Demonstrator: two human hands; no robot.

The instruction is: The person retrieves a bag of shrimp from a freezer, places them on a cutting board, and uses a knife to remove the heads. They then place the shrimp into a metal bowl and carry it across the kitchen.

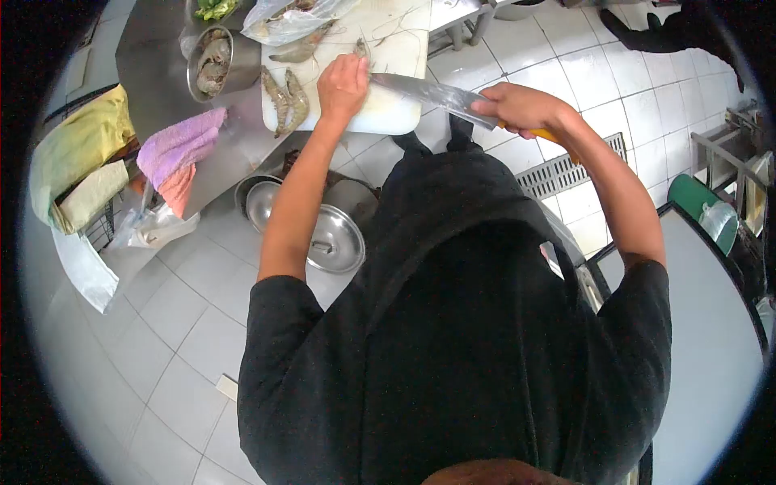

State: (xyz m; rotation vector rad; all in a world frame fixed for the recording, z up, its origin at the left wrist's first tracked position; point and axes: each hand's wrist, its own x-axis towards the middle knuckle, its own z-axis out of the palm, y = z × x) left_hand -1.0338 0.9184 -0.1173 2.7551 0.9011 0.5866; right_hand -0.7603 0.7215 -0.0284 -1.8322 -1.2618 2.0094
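My left hand (343,85) is closed over a shrimp (361,48) on the white cutting board (392,113); only part of the shrimp shows past the fingers. In my right hand (524,109) is a large kitchen knife (432,93), gripped by its yellow-orange handle. The blade points left, its tip close to my left hand. Two more shrimp (297,99) lie side by side at the board's left edge. Another shrimp (301,50) rests higher up, by a clear plastic bag (271,24).
A metal bowl of shrimp (212,69) stands left of the board, with green vegetables (214,8) above it. Purple (178,149) and yellow cloths (85,149) hang at the left. Below are metal lids (335,240). Another person's dark shoe (622,32) shows at upper right.
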